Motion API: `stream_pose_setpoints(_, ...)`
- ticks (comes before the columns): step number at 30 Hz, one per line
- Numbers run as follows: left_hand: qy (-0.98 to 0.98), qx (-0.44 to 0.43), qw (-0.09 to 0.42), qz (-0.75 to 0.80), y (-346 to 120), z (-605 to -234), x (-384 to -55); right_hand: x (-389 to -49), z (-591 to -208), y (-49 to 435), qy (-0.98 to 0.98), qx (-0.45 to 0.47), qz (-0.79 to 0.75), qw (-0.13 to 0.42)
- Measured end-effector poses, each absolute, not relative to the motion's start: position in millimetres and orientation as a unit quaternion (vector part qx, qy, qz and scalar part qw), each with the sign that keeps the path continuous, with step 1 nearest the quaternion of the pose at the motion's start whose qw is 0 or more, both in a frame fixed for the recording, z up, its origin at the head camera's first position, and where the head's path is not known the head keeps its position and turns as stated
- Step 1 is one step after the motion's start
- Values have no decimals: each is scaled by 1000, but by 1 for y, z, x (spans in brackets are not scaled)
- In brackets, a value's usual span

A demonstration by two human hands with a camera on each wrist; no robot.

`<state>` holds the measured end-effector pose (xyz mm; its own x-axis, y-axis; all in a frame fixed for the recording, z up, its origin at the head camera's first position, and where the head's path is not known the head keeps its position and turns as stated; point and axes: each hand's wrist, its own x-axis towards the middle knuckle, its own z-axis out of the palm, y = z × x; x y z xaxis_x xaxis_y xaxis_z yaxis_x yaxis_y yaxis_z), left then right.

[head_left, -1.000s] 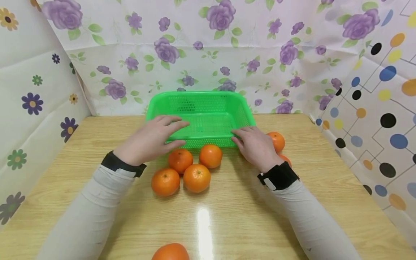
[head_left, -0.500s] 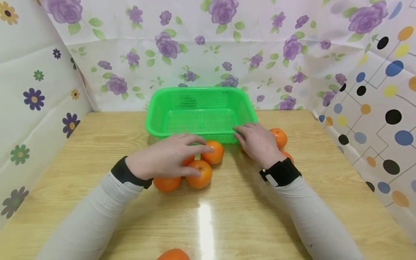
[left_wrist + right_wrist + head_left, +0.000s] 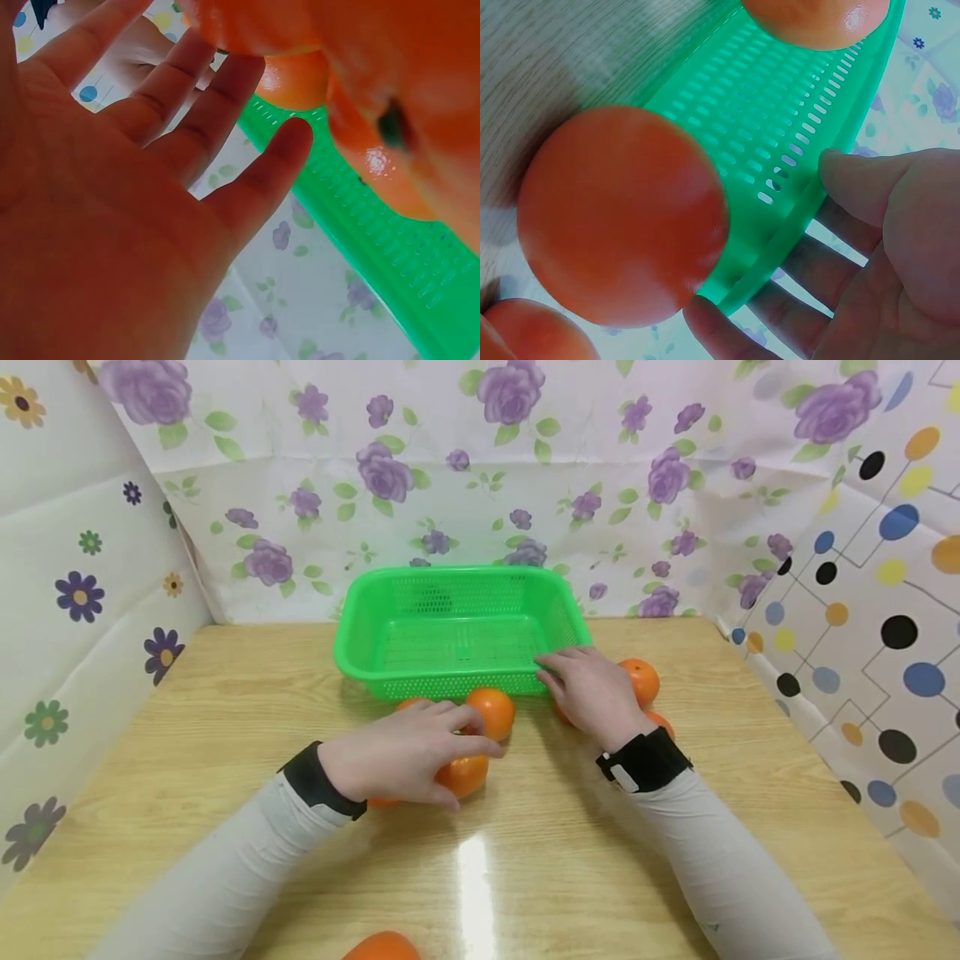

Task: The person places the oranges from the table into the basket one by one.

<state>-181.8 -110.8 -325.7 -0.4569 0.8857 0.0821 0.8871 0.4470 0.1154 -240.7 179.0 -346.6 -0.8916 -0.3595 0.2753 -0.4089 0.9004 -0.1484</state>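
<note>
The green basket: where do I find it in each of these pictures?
Head: the green basket sits around the centre.
Left wrist: the green basket slants from upper middle to the lower right corner.
Right wrist: the green basket slants from below centre to the top edge.
Shared landmark: the purple-rose cloth.

The table (image 3: 540, 835) has a pale, wood-grained top with a glossy finish; a narrow white streak of reflected light (image 3: 476, 893) lies on its near part. Along the table's far edge hangs a white floral sheet (image 3: 465, 510) printed with purple roses and green leaves, a horizontal crease running across it. Left of the table is a white sheet with scattered daisies (image 3: 79, 597); right of it, one with coloured dots (image 3: 899, 632) and thin lines.
</note>
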Motion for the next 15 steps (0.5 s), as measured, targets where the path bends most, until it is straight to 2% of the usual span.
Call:
stream_pose_setpoints(6, -853, -517, 8, -63, -112, -331, -181, -240, -346, 178, -967, 199, 101, 122)
stream_pose_setpoints(15, -842, -534, 57, -57, -114, -338, -183, -240, -347, 178, -967, 199, 103, 120)
